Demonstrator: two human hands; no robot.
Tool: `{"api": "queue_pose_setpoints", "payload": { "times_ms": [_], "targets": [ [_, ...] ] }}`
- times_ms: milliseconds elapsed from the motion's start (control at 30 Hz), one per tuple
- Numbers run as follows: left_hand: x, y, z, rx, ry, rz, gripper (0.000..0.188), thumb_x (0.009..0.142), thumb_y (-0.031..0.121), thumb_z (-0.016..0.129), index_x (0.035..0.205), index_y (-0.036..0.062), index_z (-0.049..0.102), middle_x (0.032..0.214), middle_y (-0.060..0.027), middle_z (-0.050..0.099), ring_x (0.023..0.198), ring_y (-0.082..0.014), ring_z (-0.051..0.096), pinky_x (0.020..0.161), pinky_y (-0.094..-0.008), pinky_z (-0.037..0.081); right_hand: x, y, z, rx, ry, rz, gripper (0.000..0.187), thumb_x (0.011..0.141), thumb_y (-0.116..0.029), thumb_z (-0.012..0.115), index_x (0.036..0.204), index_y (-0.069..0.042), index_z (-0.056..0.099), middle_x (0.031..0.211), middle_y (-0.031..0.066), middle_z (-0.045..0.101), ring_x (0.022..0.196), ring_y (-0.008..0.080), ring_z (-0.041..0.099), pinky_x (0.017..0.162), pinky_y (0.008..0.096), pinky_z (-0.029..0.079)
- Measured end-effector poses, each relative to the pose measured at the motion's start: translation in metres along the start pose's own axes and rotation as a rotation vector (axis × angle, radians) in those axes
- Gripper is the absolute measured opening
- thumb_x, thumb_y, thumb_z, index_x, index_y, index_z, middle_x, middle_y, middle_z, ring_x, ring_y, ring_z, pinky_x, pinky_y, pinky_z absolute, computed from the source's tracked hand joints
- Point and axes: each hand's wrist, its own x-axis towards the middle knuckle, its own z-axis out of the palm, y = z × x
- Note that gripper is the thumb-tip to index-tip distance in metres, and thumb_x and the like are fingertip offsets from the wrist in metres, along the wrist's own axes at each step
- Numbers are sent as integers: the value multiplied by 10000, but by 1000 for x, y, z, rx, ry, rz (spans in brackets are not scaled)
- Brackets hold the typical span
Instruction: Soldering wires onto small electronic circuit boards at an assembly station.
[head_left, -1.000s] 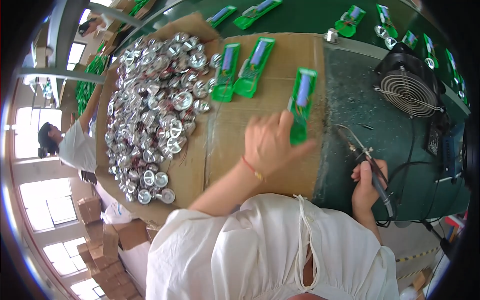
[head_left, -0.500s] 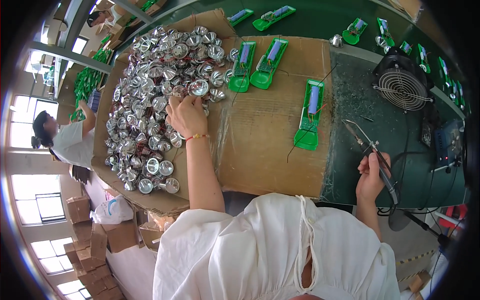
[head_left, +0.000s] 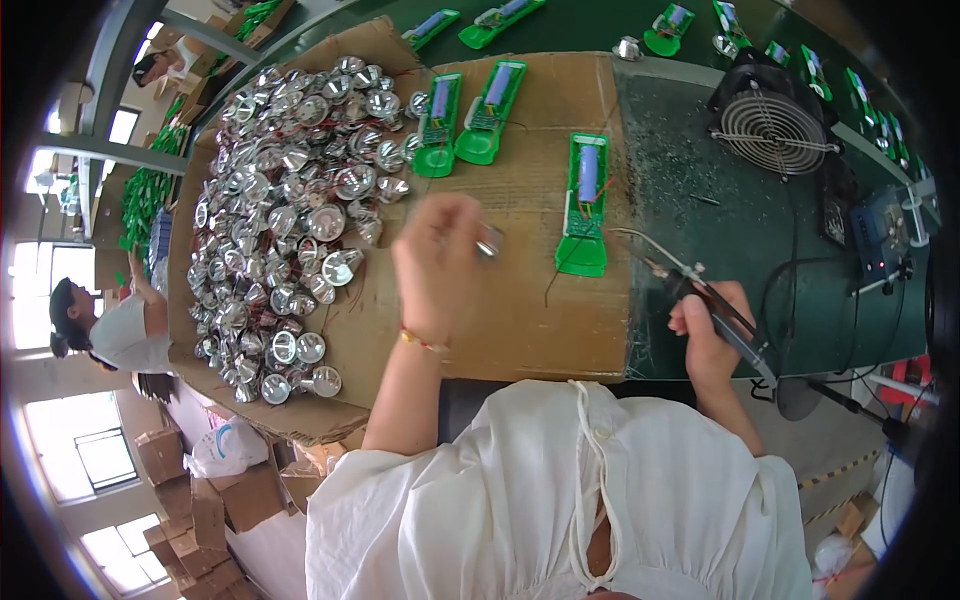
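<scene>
My left hand [head_left: 437, 262], somewhat blurred, is over the cardboard mat [head_left: 500, 320] with its fingers closed on a small silver reflector cup [head_left: 489, 243]. To its left lies a heap of silver reflector cups [head_left: 290, 190] with thin wires, in a cardboard box. My right hand [head_left: 710, 335] grips a soldering iron [head_left: 738, 342], a curved metal tube alongside its tip. The tip points at a green plastic housing [head_left: 581, 255] holding a purple battery cell [head_left: 588, 172], a small circuit board and loose wires. Two similar green housings [head_left: 437, 130] [head_left: 490, 115] lie farther back.
A fan with a wire guard [head_left: 772, 133] stands at the back right, beside a blue soldering station [head_left: 882, 242] with cables. More green housings [head_left: 670, 30] line the far shelf. Small dark scraps litter the green mat. At far left another person [head_left: 120, 320] works by a green pile.
My left hand has left the heap and moved right over the cardboard mat, carrying a reflector cup. My right hand has brought the soldering iron left, nearer the green housing. The view has shifted slightly.
</scene>
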Motion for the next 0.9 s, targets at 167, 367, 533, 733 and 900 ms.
{"api": "queue_pose_setpoints", "payload": {
  "times_ms": [167, 367, 533, 733, 900],
  "targets": [
    [-30, -6, 40, 108, -226, -277, 188, 788, 158, 636, 706, -8, 605, 623, -74, 606, 539, -111, 557, 495, -253, 426, 4, 1, 12, -58, -108, -81, 169, 762, -37, 649, 850, 38, 525, 700, 100, 619, 598, 101, 592, 556, 225, 494],
    [-22, -20, 52, 188, -194, -3, 129, 740, 122, 651, 668, 23, 609, 644, -99, 547, 604, -239, 533, 564, -338, 424, 10, 9, 19, -104, -114, -137, 139, 799, -49, 608, 851, 24, 502, 647, 95, 592, 532, 112, 565, 473, 207, 451],
    [-20, -24, 56, 202, -190, -7, 138, 743, 121, 645, 669, 13, 604, 653, -105, 562, 593, -237, 547, 552, -330, 430, 14, 5, 29, -23, -72, -30, 157, 774, -60, 647, 796, 17, 512, 636, 83, 601, 543, 85, 563, 498, 207, 459],
    [-20, -26, 56, 190, -190, -28, 140, 742, 117, 639, 672, 1, 603, 664, -114, 570, 577, -234, 553, 542, -322, 434, 19, 7, 29, -48, -108, 3, 153, 787, -79, 639, 797, 5, 511, 638, 77, 600, 541, 82, 562, 486, 205, 455],
    [-20, -25, 56, 155, -172, -64, 136, 742, 116, 634, 676, 0, 606, 661, -118, 568, 565, -223, 554, 536, -314, 435, 16, 2, 33, 30, -47, 97, 149, 800, -85, 628, 815, 5, 511, 637, 80, 597, 539, 90, 567, 481, 207, 460]
  ]
}}
